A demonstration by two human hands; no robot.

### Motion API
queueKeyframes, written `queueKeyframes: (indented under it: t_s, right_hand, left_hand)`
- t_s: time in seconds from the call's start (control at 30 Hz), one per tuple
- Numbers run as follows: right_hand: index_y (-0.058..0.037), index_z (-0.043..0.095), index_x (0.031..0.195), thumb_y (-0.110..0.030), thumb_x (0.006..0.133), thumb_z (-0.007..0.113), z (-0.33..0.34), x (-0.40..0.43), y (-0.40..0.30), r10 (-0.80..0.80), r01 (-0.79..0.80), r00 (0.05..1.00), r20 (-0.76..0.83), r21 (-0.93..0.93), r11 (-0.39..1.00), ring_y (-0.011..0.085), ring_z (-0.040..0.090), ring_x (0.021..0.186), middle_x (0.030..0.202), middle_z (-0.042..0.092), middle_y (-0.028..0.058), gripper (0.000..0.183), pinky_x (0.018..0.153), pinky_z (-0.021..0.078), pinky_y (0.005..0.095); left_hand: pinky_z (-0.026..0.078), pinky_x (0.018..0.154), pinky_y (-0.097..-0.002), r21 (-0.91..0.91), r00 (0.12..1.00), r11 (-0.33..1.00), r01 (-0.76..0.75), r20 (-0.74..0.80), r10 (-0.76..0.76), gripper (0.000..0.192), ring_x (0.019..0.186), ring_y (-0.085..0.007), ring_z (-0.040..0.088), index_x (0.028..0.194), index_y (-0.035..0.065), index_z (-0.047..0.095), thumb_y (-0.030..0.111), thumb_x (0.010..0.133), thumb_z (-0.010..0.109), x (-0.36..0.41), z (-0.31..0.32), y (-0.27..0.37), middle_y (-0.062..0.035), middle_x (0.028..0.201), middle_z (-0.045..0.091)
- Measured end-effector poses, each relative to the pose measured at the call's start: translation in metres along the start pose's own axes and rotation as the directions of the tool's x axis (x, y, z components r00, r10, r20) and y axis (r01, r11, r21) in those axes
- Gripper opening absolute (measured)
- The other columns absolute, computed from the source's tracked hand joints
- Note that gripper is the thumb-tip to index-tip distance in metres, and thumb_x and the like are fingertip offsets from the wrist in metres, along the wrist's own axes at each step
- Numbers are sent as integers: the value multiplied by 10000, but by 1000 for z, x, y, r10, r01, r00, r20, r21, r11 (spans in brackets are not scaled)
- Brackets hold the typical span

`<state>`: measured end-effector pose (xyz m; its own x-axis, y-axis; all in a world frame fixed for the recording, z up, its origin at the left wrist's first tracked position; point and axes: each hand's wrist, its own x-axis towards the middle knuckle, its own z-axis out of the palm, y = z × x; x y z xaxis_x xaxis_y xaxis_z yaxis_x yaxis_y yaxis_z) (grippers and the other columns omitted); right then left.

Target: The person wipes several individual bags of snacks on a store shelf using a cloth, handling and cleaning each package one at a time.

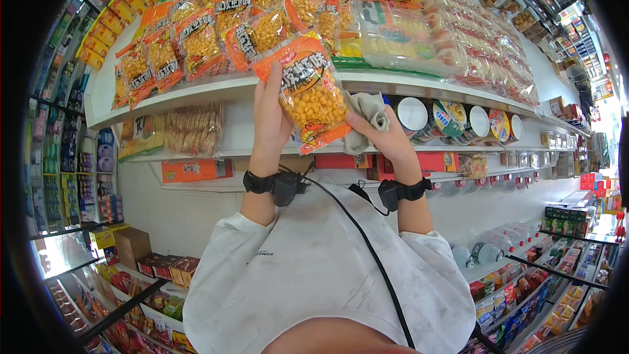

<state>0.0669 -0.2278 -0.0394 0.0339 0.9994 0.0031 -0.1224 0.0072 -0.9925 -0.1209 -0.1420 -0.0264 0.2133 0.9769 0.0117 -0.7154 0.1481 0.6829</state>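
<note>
Between my two hands is an orange and clear plastic bag of puffed snack rings (314,101), tilted, in front of the shelf edge. My left hand (273,108) grips its upper left side, the thumb over the front. With the thumb on the bag's lower right edge, my right hand (381,130) also holds a crumpled grey cloth (366,113). Similar snack bags (199,44) lie and lean in a heap on the white upper shelf (236,86) beyond my hands. A clear plastic tray pack (393,34) is to the right of the heap, with two snack bags at its far end.
Yellow and green canisters (118,10) line the upper shelf's left end; packs of round wafers (476,39) fill its right. Instant noodle tubs (449,117) and bagged biscuits (194,130) are on the shelf below. A black cable (363,236) runs down my shirt from the wrist devices.
</note>
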Motion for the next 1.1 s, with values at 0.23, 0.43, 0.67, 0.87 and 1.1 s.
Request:
queueKeyframes:
  t_s: [0.23,0.43,0.67,0.87,1.1]
  right_hand:
    - [-26,663,972,-195,887,728,-3,9,16,-181,142,963,-198,-194,971,47,533,740,821,639,-19,200,667,449,232]
    - [-17,663,966,-226,906,708,-6,4,15,0,-10,965,-261,-39,999,42,511,710,807,624,-29,222,623,427,222]
    - [-1,661,1009,-188,924,677,7,8,34,31,-16,966,-256,62,998,64,573,750,822,645,-3,206,634,466,252]
    - [36,623,1087,-30,913,614,18,10,37,-245,169,947,-207,-329,929,143,630,852,903,686,76,186,747,493,286]
    - [21,601,1139,-106,912,662,10,4,33,-247,178,958,-148,-368,913,121,612,854,1014,674,84,268,744,493,270]
  left_hand:
    - [510,900,-331,334,996,942,11,78,-39,424,1054,-177,641,1248,-16,533,340,1018,519,5,-9,2,-103,1181,647]
    - [492,921,-323,455,968,888,-60,242,-58,398,1054,-152,622,1287,-36,516,235,1000,568,0,-19,0,-97,1199,637]
    - [489,876,-266,442,985,885,-144,149,86,337,991,-107,619,1251,-36,543,135,970,614,0,-5,-7,-76,1131,663]
    - [492,825,-250,505,982,843,-184,60,179,307,942,-94,627,1207,-38,575,144,965,625,4,-5,-5,-81,1081,677]
    - [484,794,-235,477,986,865,-158,34,161,301,904,-77,627,1198,-40,581,144,963,627,3,-8,-3,-69,1035,690]
